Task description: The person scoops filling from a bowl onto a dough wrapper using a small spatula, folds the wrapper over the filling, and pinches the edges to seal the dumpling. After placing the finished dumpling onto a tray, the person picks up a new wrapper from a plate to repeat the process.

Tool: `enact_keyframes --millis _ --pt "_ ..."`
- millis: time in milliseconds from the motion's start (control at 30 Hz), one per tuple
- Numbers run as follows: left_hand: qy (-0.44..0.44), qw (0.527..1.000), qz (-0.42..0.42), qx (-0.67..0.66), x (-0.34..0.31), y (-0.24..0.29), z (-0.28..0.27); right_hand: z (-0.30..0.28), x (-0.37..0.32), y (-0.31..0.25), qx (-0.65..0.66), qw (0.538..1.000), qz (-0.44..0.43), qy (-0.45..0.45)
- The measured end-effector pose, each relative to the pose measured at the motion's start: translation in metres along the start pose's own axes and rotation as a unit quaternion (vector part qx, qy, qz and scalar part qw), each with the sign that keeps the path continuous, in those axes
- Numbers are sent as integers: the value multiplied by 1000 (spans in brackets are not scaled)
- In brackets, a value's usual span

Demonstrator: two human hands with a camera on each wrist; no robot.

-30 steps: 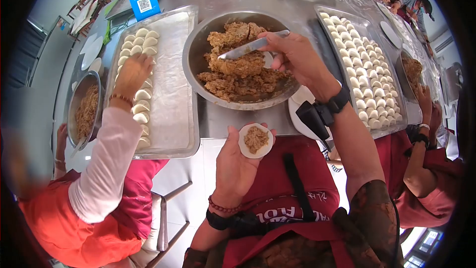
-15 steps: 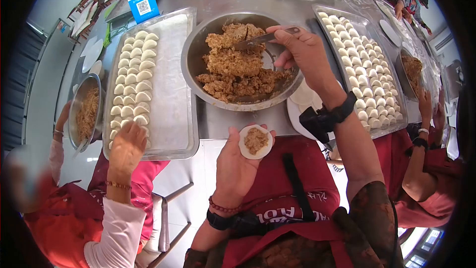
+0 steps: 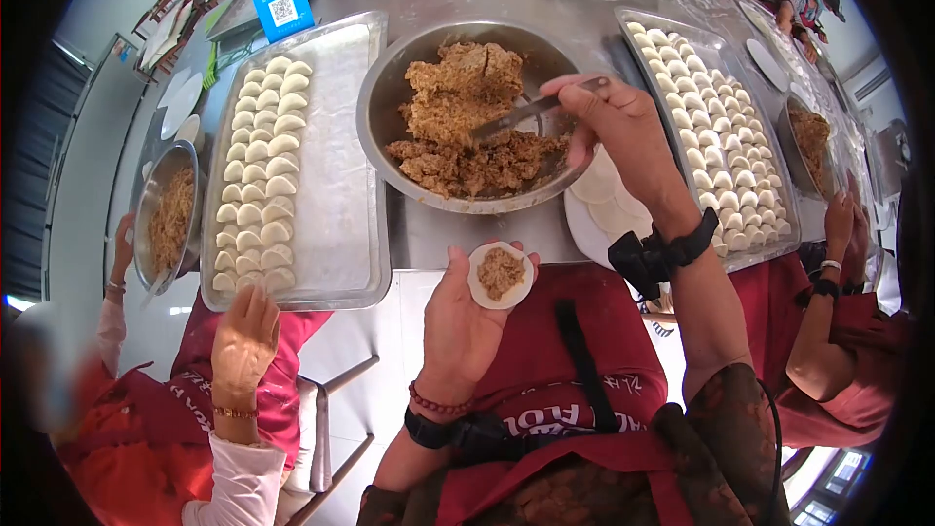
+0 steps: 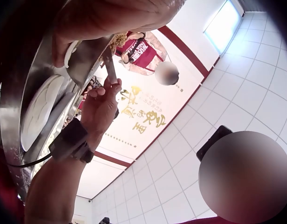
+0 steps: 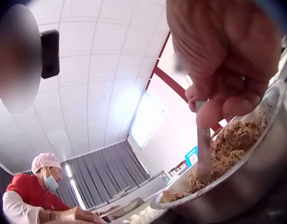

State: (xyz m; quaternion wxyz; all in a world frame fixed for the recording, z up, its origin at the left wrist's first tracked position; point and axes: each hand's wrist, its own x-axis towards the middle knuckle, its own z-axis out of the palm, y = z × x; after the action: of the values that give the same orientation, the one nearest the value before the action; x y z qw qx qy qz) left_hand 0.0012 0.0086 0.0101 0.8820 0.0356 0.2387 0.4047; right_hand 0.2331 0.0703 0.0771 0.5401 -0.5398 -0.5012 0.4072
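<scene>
The right hand (image 3: 623,131) has its grip on a flat metal stick (image 3: 526,112), pinched between thumb and fingers. The tip of the stick is in the brown filling (image 3: 463,88), inside a big metal bowl (image 3: 382,97). The left hand (image 3: 463,326) is palm up, near the bowl and lower down, with a dough round (image 3: 527,278) lying flat on its fingers.

I think this is the filling step. The dough round has a lump in the middle, so the next move may need just a little more filling, or none. Then it calls for folding the round over and squeezing its edge tight. Too much filling could stop the edge from sticking.

The dough round is white and thin, and it looks soft. Its lump is light brown and bumpy, with a bare white edge all around. The filling in the bowl is darker, thick and sticky-looking, in big clumps.

Farther out, a white plate (image 3: 582,234) holds more flat rounds beside the bowl. On the shiny worktop (image 3: 419,239), a tray (image 3: 331,136) of folded dumplings (image 3: 268,166) sits to the left, and more dumplings sit to the right.
</scene>
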Motion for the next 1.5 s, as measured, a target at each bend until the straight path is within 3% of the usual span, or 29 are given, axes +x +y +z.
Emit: enact_keyframes --millis 233,333,533,733,933,1133,1333,1433,1500 --pt "3 1000 1 6 -1 1 2 27 20 7 63 997 10 39" --pt "7 1000 1 3 -1 1 0 31 24 12 59 998 24 5" --pt "9 1000 4 11 0 1 -1 21 4 9 -44 997 62 -17" --pt "0 1000 -3 10 1 -2 -3 16 8 3 -20 1000 -7 -6" --pt "15 1000 10 18 -3 2 -3 6 5 13 -181 983 2 -22" --pt "0 1000 -3 2 1 -3 -5 5 -6 -3 -57 996 -73 -4" --pt "11 1000 5 13 0 0 -5 -1 -6 -2 -84 994 -40 50" --pt "9 1000 -1 8 1 -1 -6 -14 -13 2 -159 986 -26 48" --pt "7 1000 -8 -1 2 -4 -6 -14 -14 -1 -122 988 -53 78"
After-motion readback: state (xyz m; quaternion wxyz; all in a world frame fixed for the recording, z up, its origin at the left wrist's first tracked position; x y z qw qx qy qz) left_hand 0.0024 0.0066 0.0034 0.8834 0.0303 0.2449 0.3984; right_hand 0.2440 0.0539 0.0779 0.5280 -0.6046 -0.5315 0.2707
